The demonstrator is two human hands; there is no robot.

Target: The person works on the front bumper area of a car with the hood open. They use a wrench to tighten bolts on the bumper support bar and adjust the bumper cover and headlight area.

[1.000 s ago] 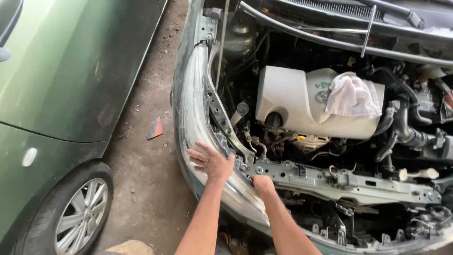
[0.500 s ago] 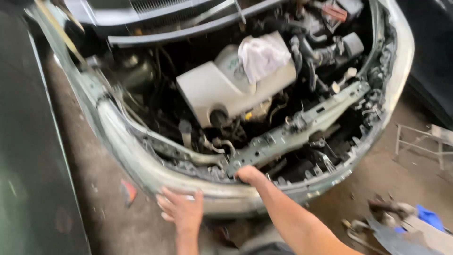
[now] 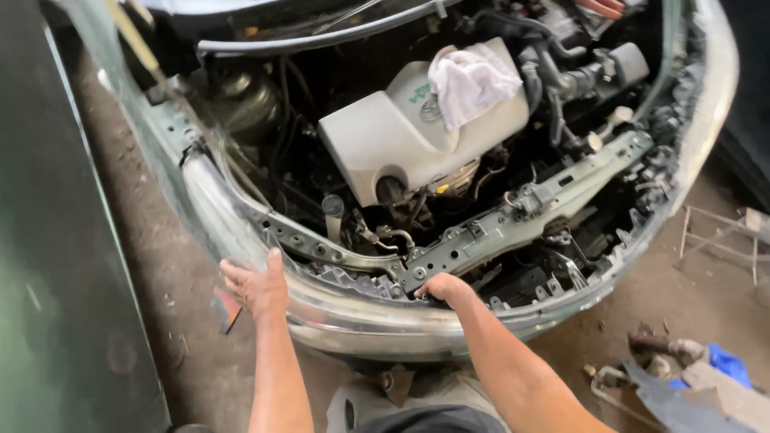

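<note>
The engine bay (image 3: 265, 152) is open before me; inside it sits the grey engine cover (image 3: 401, 136) with a white rag (image 3: 473, 80) lying on top. My left hand (image 3: 257, 285) rests flat and open on the front bumper (image 3: 369, 325). My right hand (image 3: 445, 287) curls over the metal crossbar (image 3: 513, 220), gripping its lower edge.

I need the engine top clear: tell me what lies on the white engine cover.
A crumpled white rag lies on the engine cover, near its upper right end. Whatever is under the rag is hidden.
</note>
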